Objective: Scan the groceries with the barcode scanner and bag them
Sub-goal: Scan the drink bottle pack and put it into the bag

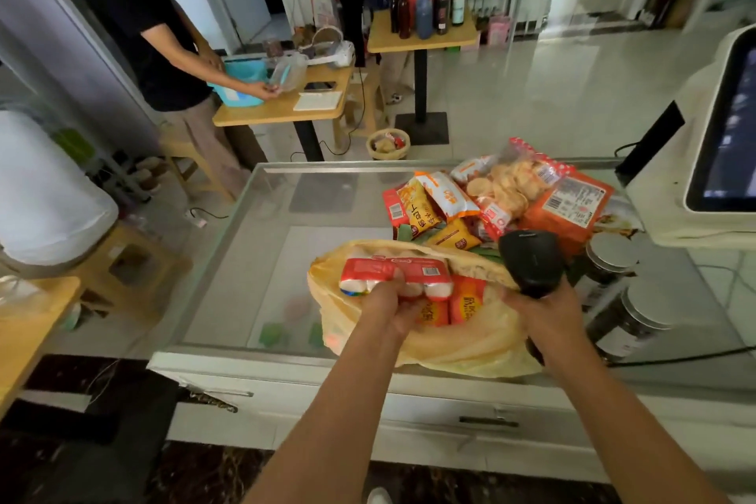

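Our left hand (386,305) grasps a red-white pack (394,276) at the mouth of the bag (462,352), above 2 orange packets (466,305) inside. The bag lies near on the counter (253,258). Our right hand (540,309) is clenched round the scanner (532,258), just right of the pack. Snacks (491,196) are heaped far right; 2 jars (613,258) stand right of the scanner.

The bag (470,348) sits on the counter (253,258), near its front edge. Over the bag's mouth the left hand (388,303) holds a packet (392,272), with pouches (466,305) in the bag just beneath it. Right of the bag, the right hand (544,311) grips the scanner (532,258). Behind the bag a heap of snacks (491,196) lies on the counter. Two jars (613,258) stand right of the scanner, and the till (728,135) stands at the far right, behind them.
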### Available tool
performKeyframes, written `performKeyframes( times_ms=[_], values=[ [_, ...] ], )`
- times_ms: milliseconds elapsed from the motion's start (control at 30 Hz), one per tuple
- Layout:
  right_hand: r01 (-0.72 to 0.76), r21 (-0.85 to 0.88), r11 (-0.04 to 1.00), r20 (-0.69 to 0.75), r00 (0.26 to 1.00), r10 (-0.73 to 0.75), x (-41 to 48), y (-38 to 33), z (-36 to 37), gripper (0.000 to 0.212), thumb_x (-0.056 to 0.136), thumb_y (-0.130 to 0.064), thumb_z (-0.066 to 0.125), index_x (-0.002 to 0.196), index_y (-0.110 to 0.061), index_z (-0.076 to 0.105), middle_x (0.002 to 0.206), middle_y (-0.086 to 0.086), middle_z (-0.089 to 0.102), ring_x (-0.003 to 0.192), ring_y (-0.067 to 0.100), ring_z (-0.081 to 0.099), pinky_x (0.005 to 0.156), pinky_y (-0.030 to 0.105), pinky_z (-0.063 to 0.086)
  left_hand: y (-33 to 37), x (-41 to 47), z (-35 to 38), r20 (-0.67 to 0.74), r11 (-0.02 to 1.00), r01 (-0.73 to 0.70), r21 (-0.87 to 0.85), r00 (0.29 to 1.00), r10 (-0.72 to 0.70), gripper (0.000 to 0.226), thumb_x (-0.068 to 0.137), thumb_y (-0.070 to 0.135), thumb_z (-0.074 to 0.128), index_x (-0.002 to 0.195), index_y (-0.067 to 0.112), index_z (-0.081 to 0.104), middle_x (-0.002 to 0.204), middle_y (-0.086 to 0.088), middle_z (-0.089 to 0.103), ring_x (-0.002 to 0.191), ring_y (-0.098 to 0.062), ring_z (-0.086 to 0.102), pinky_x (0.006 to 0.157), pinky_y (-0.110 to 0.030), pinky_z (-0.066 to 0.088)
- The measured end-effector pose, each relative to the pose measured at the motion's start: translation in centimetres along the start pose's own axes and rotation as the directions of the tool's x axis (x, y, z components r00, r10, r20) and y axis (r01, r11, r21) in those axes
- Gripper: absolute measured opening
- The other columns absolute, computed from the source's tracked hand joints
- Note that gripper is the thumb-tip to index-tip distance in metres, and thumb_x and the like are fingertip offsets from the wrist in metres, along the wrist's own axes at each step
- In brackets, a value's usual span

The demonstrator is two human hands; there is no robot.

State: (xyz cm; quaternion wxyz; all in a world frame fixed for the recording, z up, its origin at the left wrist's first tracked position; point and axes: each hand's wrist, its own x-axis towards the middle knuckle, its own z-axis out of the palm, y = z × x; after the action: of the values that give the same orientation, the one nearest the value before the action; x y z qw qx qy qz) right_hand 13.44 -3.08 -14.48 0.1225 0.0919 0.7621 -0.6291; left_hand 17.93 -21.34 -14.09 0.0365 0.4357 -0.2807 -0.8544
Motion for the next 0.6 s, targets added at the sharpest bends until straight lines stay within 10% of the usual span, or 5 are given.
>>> performKeyframes(
  times_ms=[133, 233, 367, 533, 600],
  values=[
    [-0.002, -0.04, 0.999, 0.003, 1.0, 0.002, 0.0, 0.5, -0.2, 0.046, 0.077, -0.009, 0.08, 0.117, -0.019, 0.06, 0.096, -0.003, 0.06, 0.099, 0.019, 0.053, 0.087, 0.034, 0.039, 1.9, -0.2, -1.3, -0.04, 0.967, 0.05, 0.249, 0.998, -0.042, 0.017, 0.094, -0.011, 0.043, 0.093, 0.002, 0.055, 0.083, -0.015, 0.053, 0.079, -0.028, 0.052, 0.073, -0.047, 0.048],
    [-0.036, -0.061, 0.997, 0.001, 0.999, 0.037, 0.1, 0.5, -0.3, 0.045, 0.076, -0.009, 0.08, 0.114, -0.02, 0.06, 0.093, -0.005, 0.061, 0.1, 0.022, 0.056, 0.091, 0.04, 0.044, 4.2, -1.9, -3.2, 0.011, 0.84, -0.091, 0.535, 0.995, 0.1, 0.032, 0.086, 0.001, 0.066, 0.116, 0.008, 0.059, 0.095, -0.01, 0.062, 0.082, -0.02, 0.059, 0.073, -0.033, 0.051],
    [-0.068, -0.087, 0.994, -0.02, 0.998, 0.066, 0.0, 0.4, -0.2, 0.055, 0.073, -0.011, 0.082, 0.123, -0.017, 0.059, 0.1, 0.001, 0.064, 0.106, 0.028, 0.059, 0.098, 0.052, 0.047, 10.1, 0.6, -3.6, 0.195, 0.105, -0.375, 0.921, 0.676, 0.71, 0.046, 0.09, 0.017, 0.064, 0.134, 0.022, 0.053, 0.131, -0.006, 0.056, 0.116, -0.025, 0.058, 0.09, -0.035, 0.049],
    [-0.078, -0.123, 0.989, -0.012, 0.997, 0.078, -0.4, 0.4, -0.1, 0.055, 0.075, -0.009, 0.08, 0.126, -0.013, 0.057, 0.107, 0.004, 0.061, 0.111, 0.03, 0.057, 0.1, 0.053, 0.045, 12.3, 6.6, -5.6, 0.082, -0.217, 0.022, 0.976, 0.884, 0.459, 0.04, 0.092, 0.047, 0.056, 0.116, 0.015, 0.063, 0.126, -0.012, 0.063, 0.114, -0.033, 0.059, 0.094, -0.039, 0.048],
    [-0.084, -0.115, 0.99, -0.011, 0.996, 0.083, -0.6, 0.4, -0.1, 0.056, 0.075, -0.011, 0.08, 0.125, -0.016, 0.057, 0.11, 0.004, 0.064, 0.111, 0.03, 0.057, 0.1, 0.056, 0.045, 11.9, 6.5, -6.1, 0.162, -0.198, -0.062, 0.978, 0.821, 0.547, 0.025, 0.096, 0.032, 0.053, 0.107, 0.018, 0.07, 0.114, -0.009, 0.069, 0.106, -0.032, 0.064, 0.085, -0.035, 0.048]
  ],
)
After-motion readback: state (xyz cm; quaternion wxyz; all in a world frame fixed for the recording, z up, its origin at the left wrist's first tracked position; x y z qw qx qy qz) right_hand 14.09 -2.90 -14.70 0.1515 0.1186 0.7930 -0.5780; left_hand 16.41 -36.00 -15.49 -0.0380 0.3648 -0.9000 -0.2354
